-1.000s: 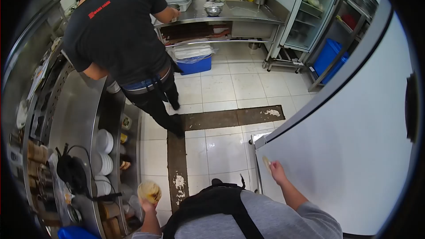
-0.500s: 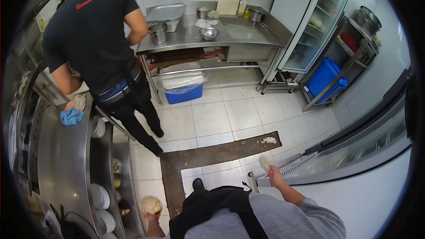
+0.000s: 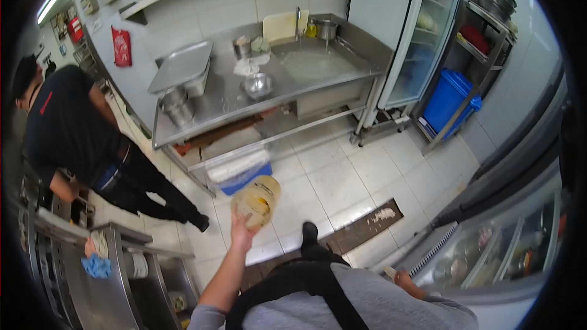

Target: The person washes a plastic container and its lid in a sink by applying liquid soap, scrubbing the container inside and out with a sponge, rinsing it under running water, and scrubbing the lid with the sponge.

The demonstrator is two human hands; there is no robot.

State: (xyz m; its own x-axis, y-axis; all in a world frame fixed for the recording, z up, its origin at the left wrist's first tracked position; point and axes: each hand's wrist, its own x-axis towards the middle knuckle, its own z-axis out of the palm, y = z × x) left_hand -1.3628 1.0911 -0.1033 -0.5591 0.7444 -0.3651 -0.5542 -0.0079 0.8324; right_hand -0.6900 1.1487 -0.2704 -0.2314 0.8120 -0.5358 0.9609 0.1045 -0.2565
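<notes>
My left hand [image 3: 243, 225] is closed around a clear round tub [image 3: 262, 198], raised in front of me and tilted. Yellowish stuff shows through its wall; what it is I cannot make out. Down at the right, my right hand [image 3: 406, 282] is closed on a pale, flat lid-like piece [image 3: 389, 272], seen nearly edge-on. That hand is beside an open refrigerated unit [image 3: 422, 255], where several containers [image 3: 483, 241] show inside.
A steel sink counter [image 3: 226, 98] holds a metal bowl [image 3: 257, 86], pots and a covered tray [image 3: 181, 67]. A co-worker in black [image 3: 76, 131] stands at the left. Below me is a brown floor strip [image 3: 367, 227]. Steel shelving [image 3: 137, 287] is at lower left, a blue bin [image 3: 448, 101] at right.
My left hand has lifted the tub from low at the left to in front of me. The pale piece in my right hand has turned edge-on. The view has swung, and the co-worker appears farther left.
</notes>
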